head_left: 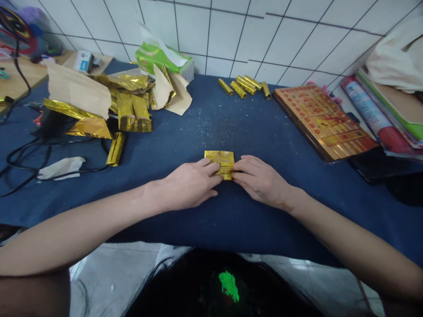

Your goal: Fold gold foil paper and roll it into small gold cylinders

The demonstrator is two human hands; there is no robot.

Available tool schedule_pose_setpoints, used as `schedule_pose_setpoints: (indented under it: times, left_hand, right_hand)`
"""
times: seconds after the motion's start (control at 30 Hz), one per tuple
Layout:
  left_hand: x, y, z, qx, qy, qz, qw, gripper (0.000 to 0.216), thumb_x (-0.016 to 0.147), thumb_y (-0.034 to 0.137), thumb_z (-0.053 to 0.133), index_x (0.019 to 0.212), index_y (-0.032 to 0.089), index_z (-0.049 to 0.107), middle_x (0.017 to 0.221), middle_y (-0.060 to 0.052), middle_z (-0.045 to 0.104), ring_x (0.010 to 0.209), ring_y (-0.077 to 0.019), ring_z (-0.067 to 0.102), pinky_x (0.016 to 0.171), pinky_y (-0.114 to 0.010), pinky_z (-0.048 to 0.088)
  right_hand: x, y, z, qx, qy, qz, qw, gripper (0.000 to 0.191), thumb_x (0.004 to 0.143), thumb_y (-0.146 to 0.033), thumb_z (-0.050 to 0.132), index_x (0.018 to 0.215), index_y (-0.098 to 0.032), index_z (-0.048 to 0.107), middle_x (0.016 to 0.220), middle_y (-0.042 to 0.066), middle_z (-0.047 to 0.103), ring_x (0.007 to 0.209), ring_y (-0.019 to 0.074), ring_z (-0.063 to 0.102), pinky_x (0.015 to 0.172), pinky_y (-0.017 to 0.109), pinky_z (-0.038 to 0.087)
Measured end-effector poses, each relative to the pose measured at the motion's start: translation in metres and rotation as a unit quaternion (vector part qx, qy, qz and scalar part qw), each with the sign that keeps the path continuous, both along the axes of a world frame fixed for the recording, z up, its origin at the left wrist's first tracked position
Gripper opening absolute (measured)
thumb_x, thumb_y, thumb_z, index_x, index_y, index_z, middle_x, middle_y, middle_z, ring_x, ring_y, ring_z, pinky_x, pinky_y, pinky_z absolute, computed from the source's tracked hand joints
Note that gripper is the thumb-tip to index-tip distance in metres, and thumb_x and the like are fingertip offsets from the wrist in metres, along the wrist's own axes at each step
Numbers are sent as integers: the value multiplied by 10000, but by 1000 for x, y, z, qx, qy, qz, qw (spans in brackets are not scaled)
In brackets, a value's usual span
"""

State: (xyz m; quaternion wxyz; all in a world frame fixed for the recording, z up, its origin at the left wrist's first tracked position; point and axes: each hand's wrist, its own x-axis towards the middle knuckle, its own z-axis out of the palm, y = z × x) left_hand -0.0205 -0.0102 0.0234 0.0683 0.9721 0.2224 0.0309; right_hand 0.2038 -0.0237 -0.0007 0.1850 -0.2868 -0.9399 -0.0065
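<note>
A small folded piece of gold foil paper point(220, 159) lies on the dark blue tablecloth point(205, 127) near the middle. My left hand point(190, 184) rests beside it, its fingertips pressing the paper's left lower edge. My right hand point(259, 179) pinches the paper's right lower corner. Both hands are closed on the paper, with the fingers pressed together. The lower part of the paper is hidden under the fingers.
A heap of gold foil sheets and brown paper point(109, 101) lies at the back left. Several rolled gold pieces point(244, 86) sit at the back. A stack of gold-and-red printed sheets point(325, 121) is at the right, books point(383, 114) beyond. Black cables point(26, 154) trail left.
</note>
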Motion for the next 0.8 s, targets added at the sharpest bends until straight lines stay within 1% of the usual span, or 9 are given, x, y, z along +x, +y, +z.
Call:
schedule_pose_setpoints:
  times: [0.07, 0.2, 0.3, 0.37, 0.5, 0.6, 0.67, 0.73, 0.8]
  left_hand:
    - [1, 3, -2, -12, -18, 3, 1000, 260, 847, 292, 474, 1047, 165, 582, 998, -86, 540, 941, -215, 508, 797, -351, 474]
    - [3, 9, -8, -32, -81, 21, 996, 210, 843, 251, 491, 1005, 172, 598, 974, -69, 545, 940, -188, 509, 848, -340, 449]
    - [5, 11, -13, -49, -114, 43, 991, 173, 840, 210, 492, 948, 171, 622, 916, -55, 552, 904, -175, 516, 831, -324, 452]
    - [6, 12, -15, -57, -126, 51, 989, 177, 843, 188, 482, 928, 169, 635, 880, -50, 556, 865, -165, 523, 806, -311, 458]
    - [7, 12, -16, -49, -131, 46, 989, 202, 854, 166, 448, 903, 164, 644, 840, -47, 564, 820, -156, 536, 775, -298, 463]
    - [7, 13, -15, -44, -140, 37, 989, 177, 854, 167, 452, 903, 157, 622, 848, -44, 578, 830, -156, 548, 793, -298, 460]
    - [6, 13, -14, -48, -147, 42, 987, 133, 843, 177, 482, 926, 145, 581, 854, -42, 588, 840, -157, 556, 806, -300, 460]
    - [6, 12, -13, -51, -144, 51, 987, 126, 820, 197, 527, 928, 133, 538, 850, -43, 591, 831, -160, 562, 797, -303, 467]
    - [5, 11, -11, -46, -127, 51, 989, 128, 807, 217, 551, 894, 126, 525, 845, -50, 587, 815, -165, 561, 775, -305, 475]
  right_hand:
    - [-3, 1, -2, -10, 18, -12, 1000, 199, 848, -131, 426, 829, -140, 624, 861, 91, 619, 829, 187, 542, 811, 404, 474]
    - [-8, 2, -3, -61, 60, -64, 994, 199, 856, -152, 424, 773, -133, 604, 833, 94, 604, 768, 184, 515, 703, 353, 470]
    - [-10, 2, 1, -80, 59, -93, 991, 218, 864, -156, 405, 750, -134, 590, 804, 90, 596, 749, 184, 502, 689, 346, 451]
    - [-10, 1, 4, -83, 40, -94, 991, 214, 867, -173, 413, 760, -132, 594, 820, 90, 597, 759, 185, 502, 699, 345, 441]
    - [-7, -1, 4, -55, -8, -74, 996, 180, 832, -283, 518, 842, -130, 611, 883, 93, 597, 807, 200, 504, 724, 352, 427]
    - [-7, -2, 1, -6, -9, -61, 998, 149, 841, -228, 495, 833, -148, 620, 853, 81, 601, 787, 187, 504, 728, 342, 420]
    - [-8, -2, -2, 21, -5, -53, 998, 181, 851, -185, 458, 789, -159, 626, 817, 73, 607, 759, 177, 503, 720, 333, 419]
    - [-9, -1, -4, 33, 1, -51, 998, 211, 857, -171, 441, 764, -161, 631, 797, 71, 615, 743, 173, 504, 706, 326, 420]
    - [-10, 0, -5, 26, 14, -53, 998, 215, 859, -170, 437, 772, -158, 634, 793, 70, 623, 734, 171, 507, 688, 318, 421]
